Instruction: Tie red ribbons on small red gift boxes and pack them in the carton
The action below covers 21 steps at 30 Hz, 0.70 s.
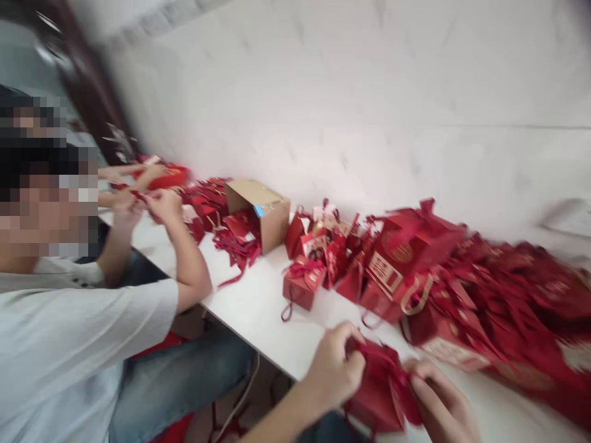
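A small red gift box (372,400) stands near the table's front edge, between my two hands. Dark red ribbon (385,357) runs across its top. My left hand (336,363) is closed, thumb and fingers pinching the ribbon at the box's left side. On the right, my right hand (438,397) has its fingers closed on the ribbon where it hangs down that side of the box. Motion blur hides the exact shape of the ribbon. Just beyond my left hand sits another red gift box (302,286) with a bow on top.
Red boxes and ribbons form a large pile (512,301) along the wall. An open cardboard carton (276,224) lies farther left on the white table (263,307), with red items spilling out. At left a seated co-worker (87,332) handles red ribbon; another person's arms reach in behind.
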Motion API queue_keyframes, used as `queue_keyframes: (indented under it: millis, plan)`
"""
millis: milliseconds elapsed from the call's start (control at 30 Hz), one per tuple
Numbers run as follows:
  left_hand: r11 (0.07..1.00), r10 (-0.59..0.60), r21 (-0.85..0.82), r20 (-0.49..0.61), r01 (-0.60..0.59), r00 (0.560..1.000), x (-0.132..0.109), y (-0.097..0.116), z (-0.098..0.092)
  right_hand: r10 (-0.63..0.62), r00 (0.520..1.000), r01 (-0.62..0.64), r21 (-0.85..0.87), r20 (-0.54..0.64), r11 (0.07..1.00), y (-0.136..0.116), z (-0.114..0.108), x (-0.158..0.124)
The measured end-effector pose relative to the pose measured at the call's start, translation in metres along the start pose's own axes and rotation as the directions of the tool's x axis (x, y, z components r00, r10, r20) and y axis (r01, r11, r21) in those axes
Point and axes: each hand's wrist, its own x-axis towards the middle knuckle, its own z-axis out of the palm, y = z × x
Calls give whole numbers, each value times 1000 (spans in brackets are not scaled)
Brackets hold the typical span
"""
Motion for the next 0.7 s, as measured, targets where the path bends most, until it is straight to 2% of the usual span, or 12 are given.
queue_keyframes:
  millis: [100,167,300,367,500,633,700]
  plan:
    - [998,16,-56,47,-13,999,5,4,-3,31,999,-34,134,28,990,-3,2,2]
    - [998,3,-58,75,1,997,9,3,-2,11,999,-15,150,32,989,-5,4,5]
    - [1000,3,17,30,-3,1000,14,4,1,3,1000,-2,120,-6,993,-10,9,7]
    - [1000,-12,-1,-4,12,1000,15,5,2,23,999,-19,139,-28,990,-10,9,6]
    - [980,-70,-191,-66,56,995,21,4,2,50,998,-39,260,-35,965,-6,4,8]
    - [898,-104,-438,-112,45,988,29,2,-6,42,998,-24,376,-40,926,-8,-6,10]
    - [867,-120,-495,-105,53,987,30,5,-13,43,998,-21,431,-40,902,-9,-11,10]
